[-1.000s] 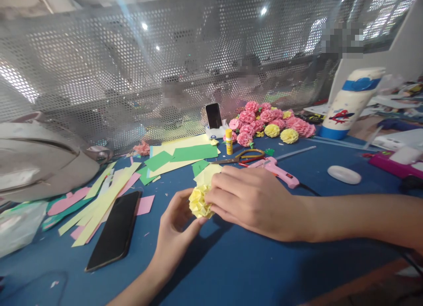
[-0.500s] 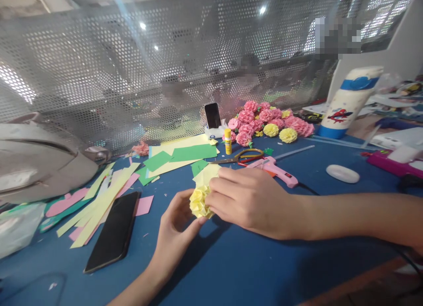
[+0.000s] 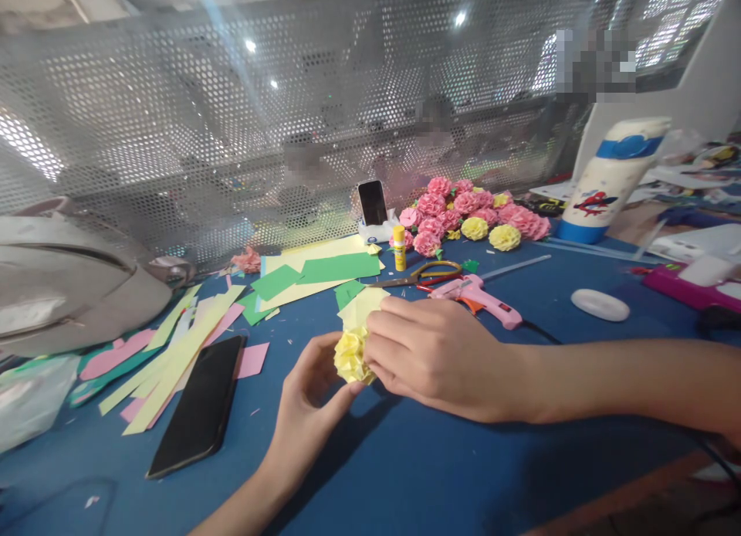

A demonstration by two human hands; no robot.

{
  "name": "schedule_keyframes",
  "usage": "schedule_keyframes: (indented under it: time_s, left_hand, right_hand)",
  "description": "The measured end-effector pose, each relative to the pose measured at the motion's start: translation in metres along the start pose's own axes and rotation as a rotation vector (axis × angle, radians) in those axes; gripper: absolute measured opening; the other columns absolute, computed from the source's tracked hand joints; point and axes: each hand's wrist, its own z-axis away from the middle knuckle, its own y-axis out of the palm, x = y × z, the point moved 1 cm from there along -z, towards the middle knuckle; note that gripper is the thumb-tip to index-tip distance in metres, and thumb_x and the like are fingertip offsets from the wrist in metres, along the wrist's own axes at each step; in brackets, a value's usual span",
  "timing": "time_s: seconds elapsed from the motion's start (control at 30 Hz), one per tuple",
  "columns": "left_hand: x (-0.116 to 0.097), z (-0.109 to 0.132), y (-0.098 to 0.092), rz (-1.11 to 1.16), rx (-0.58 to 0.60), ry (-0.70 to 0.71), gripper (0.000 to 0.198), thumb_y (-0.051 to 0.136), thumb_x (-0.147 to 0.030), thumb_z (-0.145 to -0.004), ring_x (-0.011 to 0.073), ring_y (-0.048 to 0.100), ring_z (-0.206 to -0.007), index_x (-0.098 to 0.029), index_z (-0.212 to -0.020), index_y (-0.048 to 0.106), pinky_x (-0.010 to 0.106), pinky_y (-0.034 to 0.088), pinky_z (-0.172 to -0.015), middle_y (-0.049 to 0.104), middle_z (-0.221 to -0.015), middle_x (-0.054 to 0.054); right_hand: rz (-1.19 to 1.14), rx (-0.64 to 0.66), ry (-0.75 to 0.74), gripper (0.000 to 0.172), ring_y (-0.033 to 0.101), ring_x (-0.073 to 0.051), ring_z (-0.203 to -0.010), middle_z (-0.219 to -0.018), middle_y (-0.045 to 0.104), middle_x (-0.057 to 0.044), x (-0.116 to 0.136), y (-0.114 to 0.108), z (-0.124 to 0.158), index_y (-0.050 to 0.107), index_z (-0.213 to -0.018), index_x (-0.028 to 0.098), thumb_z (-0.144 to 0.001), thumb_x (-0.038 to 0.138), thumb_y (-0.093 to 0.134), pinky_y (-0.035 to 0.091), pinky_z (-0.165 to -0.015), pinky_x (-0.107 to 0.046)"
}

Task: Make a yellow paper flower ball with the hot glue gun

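A crumpled-petal yellow paper flower (image 3: 350,356) is held up over the blue table between both hands. My left hand (image 3: 309,393) grips it from the left, thumb below and fingers curling behind. On its right side the bent fingers of my right hand (image 3: 428,354) press against the petals; their tips are hidden. Just beyond the flower lies a pale yellow paper piece (image 3: 362,308). Past my right hand rest a pink glue gun (image 3: 480,296), scissors (image 3: 428,275) and an upright yellow glue stick (image 3: 399,249).
Pink and yellow paper flowers (image 3: 463,212) are heaped by the mesh screen (image 3: 231,134). At left lie paper strips (image 3: 179,358), a black phone (image 3: 197,412) and a grey bag (image 3: 75,281). A bottle (image 3: 614,181) and a white oval object (image 3: 600,305) are at right.
The flower and my right hand have shifted very slightly to the right. My left hand keeps its hold on the flower, and the table items look unmoved.
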Motion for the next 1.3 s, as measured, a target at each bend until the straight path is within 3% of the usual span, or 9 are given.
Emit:
schedule_keyframes:
  time_s: [0.23, 0.5, 0.7, 0.87, 1.13, 1.3]
  left_hand:
    - [0.001, 0.001, 0.000, 0.008, 0.004, -0.012, 0.041, 0.075, -0.032, -0.080, 0.0167, 0.065, -0.099, -0.023, -0.116, 0.058, 0.023, 0.053, -0.085, 0.067, -0.107, 0.002]
    - [-0.004, -0.003, 0.000, 0.083, -0.029, -0.002, 0.034, 0.074, -0.032, -0.082, 0.0153, 0.065, -0.097, -0.023, -0.112, 0.061, 0.022, 0.053, -0.084, 0.068, -0.105, 0.001]
    - [-0.005, -0.004, 0.000, 0.086, -0.070, -0.004, 0.037, 0.075, -0.032, -0.080, 0.0177, 0.066, -0.098, -0.021, -0.112, 0.061, 0.026, 0.054, -0.084, 0.068, -0.107, 0.003]
    - [-0.004, -0.003, -0.001, 0.080, -0.061, 0.021, 0.037, 0.075, -0.031, -0.080, 0.0174, 0.066, -0.095, -0.022, -0.112, 0.060, 0.026, 0.055, -0.083, 0.068, -0.107, 0.003]
    - [0.002, 0.000, -0.002, 0.026, -0.064, 0.006, 0.038, 0.075, -0.028, -0.081, 0.0189, 0.065, -0.101, -0.022, -0.114, 0.056, 0.029, 0.053, -0.088, 0.066, -0.110, 0.004]
    - [0.003, 0.001, -0.002, 0.008, -0.091, 0.025, 0.037, 0.075, -0.028, -0.080, 0.0178, 0.064, -0.098, -0.022, -0.111, 0.055, 0.028, 0.053, -0.086, 0.063, -0.107, 0.003]
  right_hand:
    - [-0.031, 0.028, 0.012, 0.008, 0.046, -0.019, -0.079, -0.082, 0.054, -0.003, 0.001, 0.001, 0.002, 0.056, -0.081, 0.015, -0.086, 0.010, 0.056, 0.032, -0.060, -0.032]
    - [-0.125, 0.115, 0.044, 0.011, 0.050, -0.019, -0.086, -0.090, 0.058, -0.004, -0.007, -0.012, -0.004, 0.063, -0.093, 0.014, -0.093, 0.014, 0.052, 0.039, -0.069, -0.031]
    - [-0.164, 0.073, 0.066, 0.020, 0.051, -0.018, -0.086, -0.090, 0.060, -0.004, -0.013, -0.021, -0.008, 0.066, -0.091, 0.014, -0.098, 0.021, 0.049, 0.041, -0.073, -0.031]
    - [-0.163, 0.070, 0.040, 0.022, 0.051, -0.018, -0.085, -0.088, 0.060, -0.004, -0.007, -0.013, -0.007, 0.066, -0.093, 0.014, -0.100, 0.026, 0.048, 0.039, -0.070, -0.030]
    - [-0.074, -0.030, 0.041, 0.021, 0.050, -0.017, -0.078, -0.080, 0.059, -0.003, 0.001, 0.003, -0.005, 0.064, -0.082, 0.015, -0.097, 0.020, 0.050, 0.033, -0.062, -0.031]
    - [-0.081, -0.017, 0.057, 0.023, 0.053, -0.019, -0.085, -0.087, 0.060, -0.003, 0.001, 0.005, -0.003, 0.064, -0.088, 0.015, -0.098, 0.032, 0.052, 0.035, -0.064, -0.031]
